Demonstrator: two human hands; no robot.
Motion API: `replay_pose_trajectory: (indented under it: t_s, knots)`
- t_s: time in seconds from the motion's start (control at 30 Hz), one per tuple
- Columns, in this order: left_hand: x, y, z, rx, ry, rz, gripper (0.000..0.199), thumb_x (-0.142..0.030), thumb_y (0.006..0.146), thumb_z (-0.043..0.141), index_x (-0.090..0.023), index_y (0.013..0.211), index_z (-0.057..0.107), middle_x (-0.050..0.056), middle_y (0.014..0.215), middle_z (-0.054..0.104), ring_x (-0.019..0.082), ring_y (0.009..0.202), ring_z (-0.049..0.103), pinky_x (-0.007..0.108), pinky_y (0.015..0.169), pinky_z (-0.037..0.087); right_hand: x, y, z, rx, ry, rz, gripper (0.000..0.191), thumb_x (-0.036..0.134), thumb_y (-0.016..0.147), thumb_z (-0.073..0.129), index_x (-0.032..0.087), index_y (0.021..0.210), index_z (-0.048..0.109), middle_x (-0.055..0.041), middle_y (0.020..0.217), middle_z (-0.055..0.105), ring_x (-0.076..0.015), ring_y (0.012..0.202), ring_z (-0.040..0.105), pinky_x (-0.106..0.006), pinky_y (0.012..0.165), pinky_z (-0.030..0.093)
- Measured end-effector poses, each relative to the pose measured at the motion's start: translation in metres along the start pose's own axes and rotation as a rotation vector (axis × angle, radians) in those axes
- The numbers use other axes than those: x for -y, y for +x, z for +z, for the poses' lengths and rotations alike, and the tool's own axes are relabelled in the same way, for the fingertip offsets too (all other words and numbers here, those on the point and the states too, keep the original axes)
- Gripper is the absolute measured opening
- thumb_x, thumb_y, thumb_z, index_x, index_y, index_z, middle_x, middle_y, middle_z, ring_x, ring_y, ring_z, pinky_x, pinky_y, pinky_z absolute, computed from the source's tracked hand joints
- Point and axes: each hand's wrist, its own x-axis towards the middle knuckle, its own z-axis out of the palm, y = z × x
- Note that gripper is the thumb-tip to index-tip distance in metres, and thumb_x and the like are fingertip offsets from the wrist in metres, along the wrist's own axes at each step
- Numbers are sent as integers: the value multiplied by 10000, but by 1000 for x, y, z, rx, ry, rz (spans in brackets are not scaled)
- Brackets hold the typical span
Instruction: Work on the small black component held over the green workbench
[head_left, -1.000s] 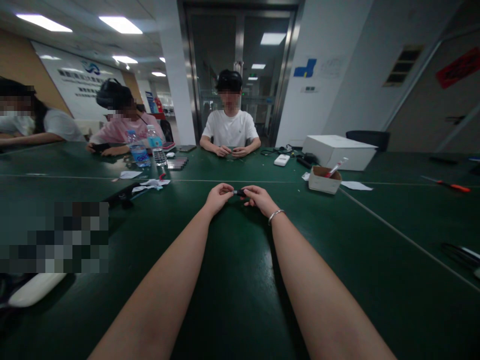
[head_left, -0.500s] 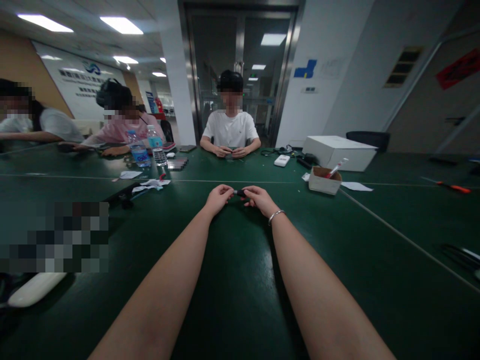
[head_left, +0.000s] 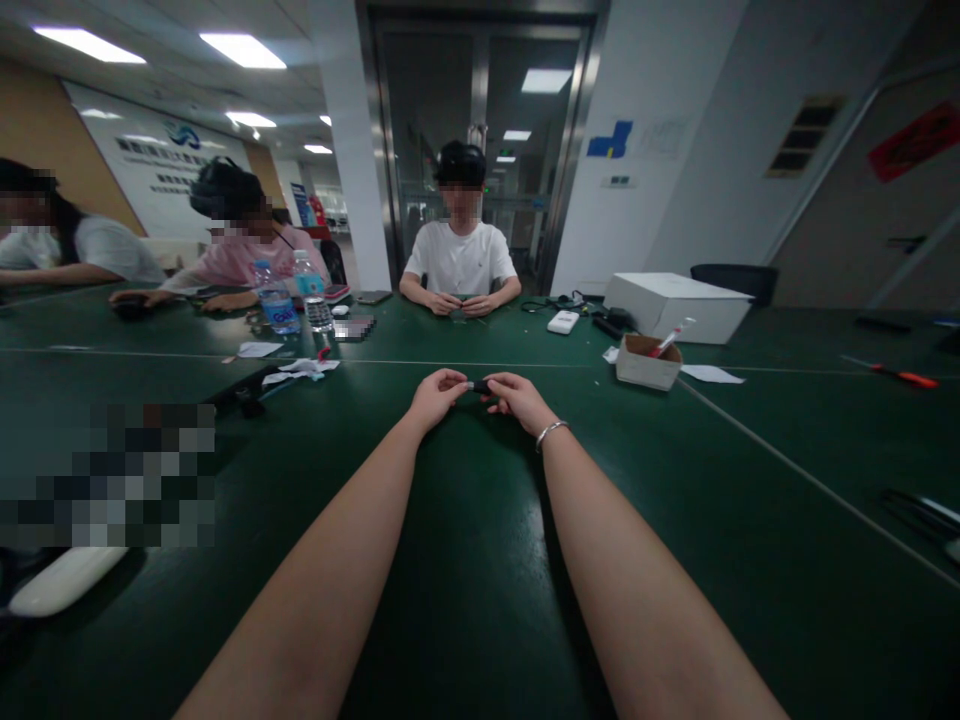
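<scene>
A small dark object with a greyish left end is held between my two hands, just above the green table. My left hand pinches its left end between thumb and fingers. At its right end my right hand grips the dark part, with a silver bracelet round the wrist. The fingers cover much of the object, and it is too small to tell what it is.
Left lie crumpled papers and two bottles. Right are a small open box, a white box, a white device and an orange-handled tool. A person sits opposite, two more at left.
My hands and the dark object have barely moved. At the far left, a person's hand with a dark mouse-like object has shifted slightly left.
</scene>
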Motion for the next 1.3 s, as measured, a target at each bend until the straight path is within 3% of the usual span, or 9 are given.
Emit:
replay_pose_trajectory:
  t_s: [0.3,0.57,0.8,1.0,1.17,1.3]
  knots:
    - [-3,0,2,3,4,-68,267,-312,686,691,-136,879,636,70,816,668,157,725,593,260,598,432,0,0,0,-9,-4,0,101,172,851,615,125,940,623,-11,617,665,-25,349,469,-179,471,524]
    - [0,-1,0,49,9,31,279,-288,672,685,-159,913,634,46,826,661,150,741,587,238,578,423,-3,2,-2,6,-15,-10,146,211,844,632,126,963,623,-10,630,675,-21,352,470,-176,473,529]
    - [-1,1,1,15,38,-78,260,-377,768,591,-141,870,630,56,768,655,132,667,575,235,564,420,-2,1,-2,5,-4,-13,150,227,822,658,134,938,635,-9,634,672,-25,361,473,-178,465,528]
    - [-2,0,1,18,57,-11,249,-333,716,654,-160,894,631,32,744,635,129,666,563,226,551,412,-1,1,-1,14,0,-7,126,202,827,644,137,935,636,-2,625,667,-21,352,460,-178,473,531]
    - [0,1,3,10,37,-85,241,-353,758,612,-137,865,611,34,697,630,116,605,539,234,549,409,-2,1,0,23,-2,-12,101,163,829,620,138,926,635,2,639,669,-18,341,445,-176,461,521]
    - [3,2,3,14,29,-49,253,-349,753,624,-142,898,605,37,731,637,115,624,545,226,554,407,-1,1,0,11,3,-4,106,167,819,636,136,920,639,-1,640,669,-17,348,447,-168,452,512]
